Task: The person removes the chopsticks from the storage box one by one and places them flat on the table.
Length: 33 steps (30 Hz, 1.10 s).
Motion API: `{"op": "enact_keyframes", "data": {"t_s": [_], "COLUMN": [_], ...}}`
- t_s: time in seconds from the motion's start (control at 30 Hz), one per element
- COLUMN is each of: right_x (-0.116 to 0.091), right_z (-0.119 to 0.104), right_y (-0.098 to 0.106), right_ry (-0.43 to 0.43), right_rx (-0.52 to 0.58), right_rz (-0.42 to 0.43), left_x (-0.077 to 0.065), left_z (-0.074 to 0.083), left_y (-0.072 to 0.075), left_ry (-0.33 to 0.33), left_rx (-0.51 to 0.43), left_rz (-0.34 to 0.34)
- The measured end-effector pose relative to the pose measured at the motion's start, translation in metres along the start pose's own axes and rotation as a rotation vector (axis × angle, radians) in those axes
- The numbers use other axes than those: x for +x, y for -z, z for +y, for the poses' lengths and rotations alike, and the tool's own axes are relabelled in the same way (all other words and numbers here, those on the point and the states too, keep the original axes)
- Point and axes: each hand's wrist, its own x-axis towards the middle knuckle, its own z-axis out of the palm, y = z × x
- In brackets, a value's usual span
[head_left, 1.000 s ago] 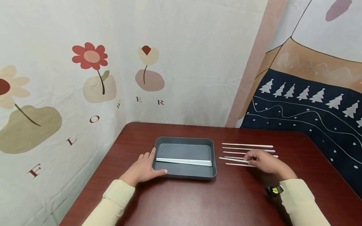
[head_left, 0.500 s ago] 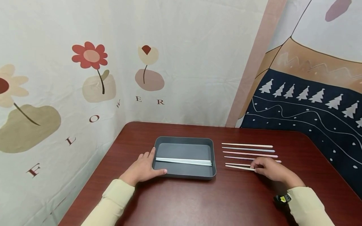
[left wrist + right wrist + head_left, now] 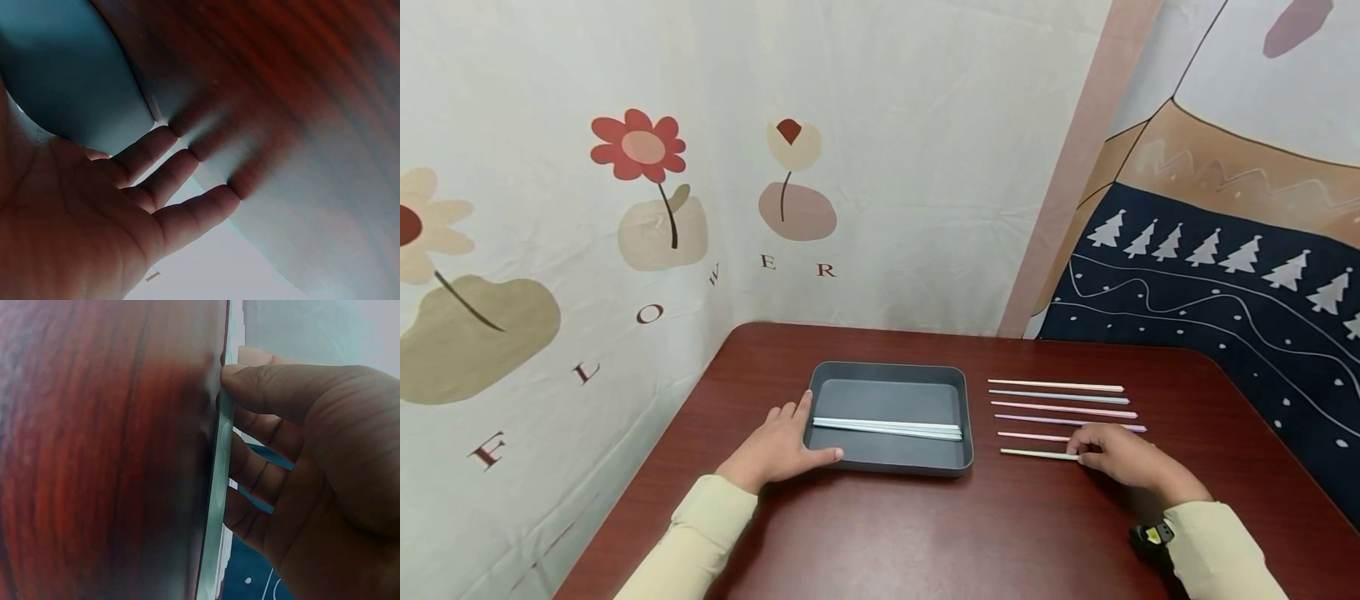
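A pale green chopstick (image 3: pixel 1037 454) lies at the near side of a row of chopsticks, right of the tray. My right hand (image 3: pixel 1131 458) pinches it near its thicker end; in the right wrist view the thumb and fingers of the right hand (image 3: pixel 294 425) hold the chopstick (image 3: pixel 219 462) along its length, low at the table. The dark grey tray (image 3: pixel 895 462) holds a bundle of whitish chopsticks (image 3: pixel 887 429). My left hand (image 3: pixel 778 446) rests at the tray's left near corner, fingers spread; in the left wrist view its fingers are extended beside the tray (image 3: pixel 69 69).
Beyond the green chopstick, several pink, purple, blue and cream chopsticks (image 3: pixel 1063 409) lie roughly parallel on the reddish-brown table (image 3: pixel 925 533). A wall hanging with flower prints (image 3: pixel 887 167) stands behind the table; a navy patterned one is at the right.
My right hand has moved nearer and slightly right, carrying the green chopstick from across the row to its near side. The left hand and tray have stayed put.
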Motion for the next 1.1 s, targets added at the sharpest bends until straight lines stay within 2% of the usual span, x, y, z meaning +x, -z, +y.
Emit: {"op": "enact_keyframes", "data": {"t_s": [0.3, 0.7, 0.9, 1.1], "right_x": [-0.001, 0.001, 0.008, 0.028], "right_z": [0.0, -0.006, -0.012, -0.026], "right_y": [-0.001, 0.004, 0.006, 0.005], "right_ry": [-0.004, -0.088, -0.066, -0.024], "right_rx": [-0.017, 0.03, 0.028, 0.025], "right_rz": [0.008, -0.041, -0.007, 0.026], "left_x": [-0.001, -0.002, -0.001, -0.001], "left_z": [0.001, -0.002, -0.001, 0.0], "left_y": [0.001, -0.001, 0.0, 0.0], "left_ry": [0.002, 0.012, 0.009, 0.011], "left_rx": [-0.001, -0.004, 0.005, 0.006], "left_rz": [-0.001, -0.002, 0.002, 0.001]}}
